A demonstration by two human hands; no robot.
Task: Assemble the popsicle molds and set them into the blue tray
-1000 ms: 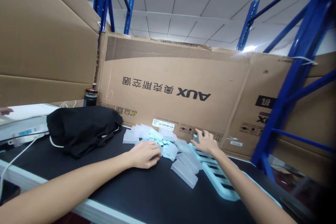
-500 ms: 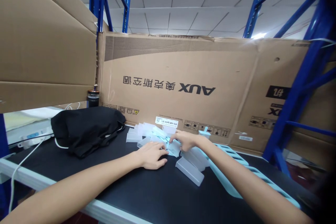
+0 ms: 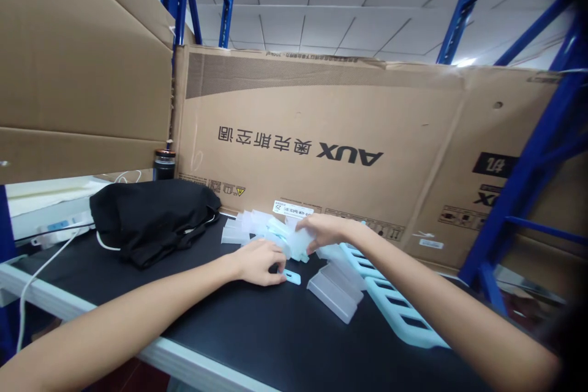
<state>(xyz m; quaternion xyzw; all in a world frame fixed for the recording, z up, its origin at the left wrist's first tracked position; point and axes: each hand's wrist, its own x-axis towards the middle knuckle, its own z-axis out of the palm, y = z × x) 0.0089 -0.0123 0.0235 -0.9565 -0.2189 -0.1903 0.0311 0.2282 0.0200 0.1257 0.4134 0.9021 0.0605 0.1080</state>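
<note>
My left hand (image 3: 261,262) is closed in a pinch low over the black tabletop. A small flat light-blue plastic piece with a slot (image 3: 293,277) sticks out from its thumb and fingertips. My right hand (image 3: 324,231) grips a translucent plastic case (image 3: 299,244) between thumb and fingers, at the right side of a pile. That pile holds several frosted plastic cases (image 3: 235,233) and light-blue pieces (image 3: 277,228), partly covered by both hands. Nearer me, to the right, lie more translucent cases (image 3: 331,297), side by side. My right forearm passes over a light-blue slotted rack (image 3: 404,324).
Behind the pile stands a large cardboard panel (image 3: 285,110); another cardboard sheet (image 3: 82,61) rises at left. A black cloth bundle (image 3: 151,214) and a dark jar (image 3: 164,165) sit on the left. Blue shelf posts (image 3: 514,190) frame the table (image 3: 220,331). A white cable (image 3: 34,285) hangs over its edge.
The slotted light-blue piece now shows at my left fingertips, which have curled in. My right hand has shifted slightly up, lifting a case. The view has turned a little.
</note>
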